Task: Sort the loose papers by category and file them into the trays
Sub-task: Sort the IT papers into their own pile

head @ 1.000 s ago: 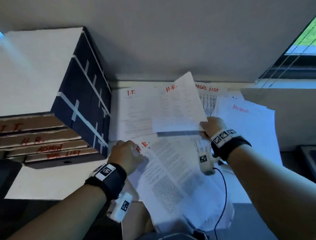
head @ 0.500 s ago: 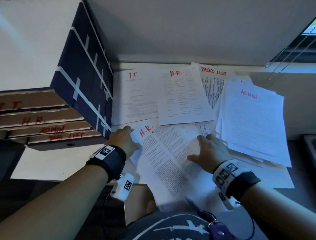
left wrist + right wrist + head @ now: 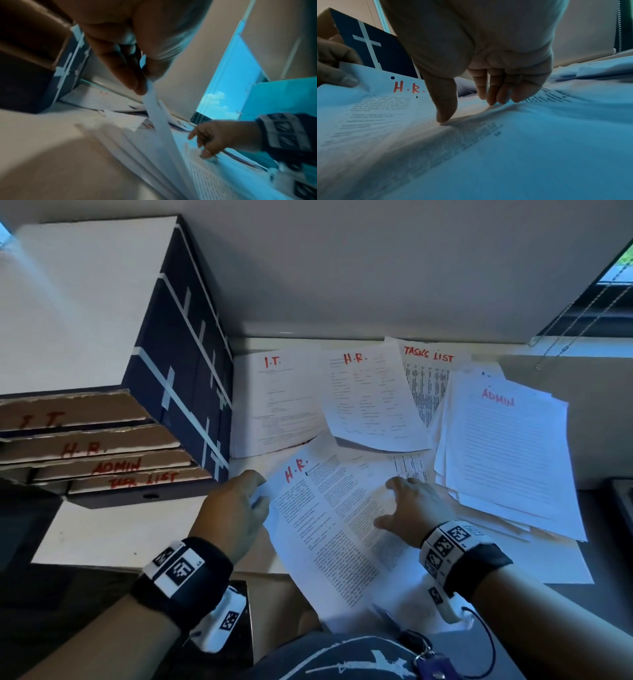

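A printed sheet marked H.R. (image 3: 329,518) lies on top of the loose pile at the desk's near edge. My left hand (image 3: 239,505) pinches its upper left corner (image 3: 150,94) between thumb and fingers. My right hand (image 3: 411,508) presses down on the same H.R. sheet (image 3: 406,115) with thumb and fingertips (image 3: 489,100). Sorted piles lie behind: I.T. (image 3: 277,405), H.R. (image 3: 370,398), TASKS LIST (image 3: 428,371) and ADMIN (image 3: 503,446). The stacked trays (image 3: 102,453) labelled I.T., H.R., ADMIN and TASK LIST stand at the left.
The dark blue tray box with white tape (image 3: 181,364) rises at the left, close beside the I.T. pile. A grey wall runs behind the desk, with a window and blind cord (image 3: 582,313) at the right. Keys (image 3: 428,655) hang at my waist.
My right hand laid the earlier H.R. sheet onto the H.R. pile behind, then came back down onto the top sheet of the loose pile. My left hand kept hold of its corner.
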Action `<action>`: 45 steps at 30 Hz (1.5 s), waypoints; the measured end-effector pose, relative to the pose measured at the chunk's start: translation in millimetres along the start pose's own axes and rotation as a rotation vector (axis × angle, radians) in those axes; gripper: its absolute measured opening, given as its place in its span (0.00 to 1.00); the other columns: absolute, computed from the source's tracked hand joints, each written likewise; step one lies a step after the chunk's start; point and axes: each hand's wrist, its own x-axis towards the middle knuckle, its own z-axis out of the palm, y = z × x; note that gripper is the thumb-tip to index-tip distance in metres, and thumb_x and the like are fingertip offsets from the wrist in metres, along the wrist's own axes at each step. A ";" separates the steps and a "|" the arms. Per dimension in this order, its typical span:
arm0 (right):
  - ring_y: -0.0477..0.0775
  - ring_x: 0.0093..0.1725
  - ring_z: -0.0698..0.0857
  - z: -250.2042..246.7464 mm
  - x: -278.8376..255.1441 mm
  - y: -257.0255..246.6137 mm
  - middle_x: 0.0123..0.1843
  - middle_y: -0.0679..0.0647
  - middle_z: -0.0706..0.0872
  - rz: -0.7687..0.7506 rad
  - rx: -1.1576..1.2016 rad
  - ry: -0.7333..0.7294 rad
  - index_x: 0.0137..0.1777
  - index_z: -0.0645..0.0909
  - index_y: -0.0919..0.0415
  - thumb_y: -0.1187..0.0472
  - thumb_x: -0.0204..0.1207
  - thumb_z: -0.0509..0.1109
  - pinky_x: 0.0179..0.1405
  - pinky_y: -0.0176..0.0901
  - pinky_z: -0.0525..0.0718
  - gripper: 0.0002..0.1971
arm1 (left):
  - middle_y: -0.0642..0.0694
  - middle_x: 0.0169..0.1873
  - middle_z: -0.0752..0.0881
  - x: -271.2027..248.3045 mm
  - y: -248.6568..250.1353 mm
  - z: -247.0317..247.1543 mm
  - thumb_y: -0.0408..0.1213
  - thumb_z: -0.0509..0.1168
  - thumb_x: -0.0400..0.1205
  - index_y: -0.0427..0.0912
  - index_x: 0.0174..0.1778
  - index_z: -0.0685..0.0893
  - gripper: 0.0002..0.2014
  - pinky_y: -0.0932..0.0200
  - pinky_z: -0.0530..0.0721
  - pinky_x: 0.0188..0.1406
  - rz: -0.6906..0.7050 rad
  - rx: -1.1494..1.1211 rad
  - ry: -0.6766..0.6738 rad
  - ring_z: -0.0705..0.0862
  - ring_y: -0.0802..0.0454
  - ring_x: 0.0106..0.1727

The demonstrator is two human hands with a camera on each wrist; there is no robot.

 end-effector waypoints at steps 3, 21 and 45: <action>0.53 0.70 0.75 -2.2 1.7 -6.4 0.70 0.50 0.76 -0.037 0.083 0.047 0.79 0.64 0.48 0.41 0.67 0.79 0.68 0.49 0.77 0.43 | 0.52 0.37 0.79 -10.8 2.6 -2.4 0.29 0.73 0.78 0.45 0.41 0.80 0.09 0.62 0.67 0.33 0.248 0.041 0.060 0.72 0.54 0.36; 0.59 0.46 0.92 -40.4 15.3 83.6 0.46 0.58 0.93 0.011 1.371 0.217 0.51 0.87 0.63 0.63 0.67 0.78 0.46 0.53 0.91 0.12 | 0.42 0.70 0.70 47.2 3.4 26.8 0.66 0.71 0.68 0.48 0.75 0.69 0.42 0.40 0.78 0.66 -0.183 0.395 -0.472 0.70 0.39 0.72; 0.54 0.41 0.87 -2.3 22.0 62.9 0.37 0.49 0.88 0.040 0.716 0.002 0.43 0.87 0.58 0.66 0.69 0.82 0.39 0.37 0.80 0.08 | 0.43 0.65 0.79 62.6 12.1 49.6 0.44 0.77 0.71 0.43 0.71 0.72 0.34 0.54 0.85 0.58 -0.446 0.090 -0.339 0.83 0.44 0.62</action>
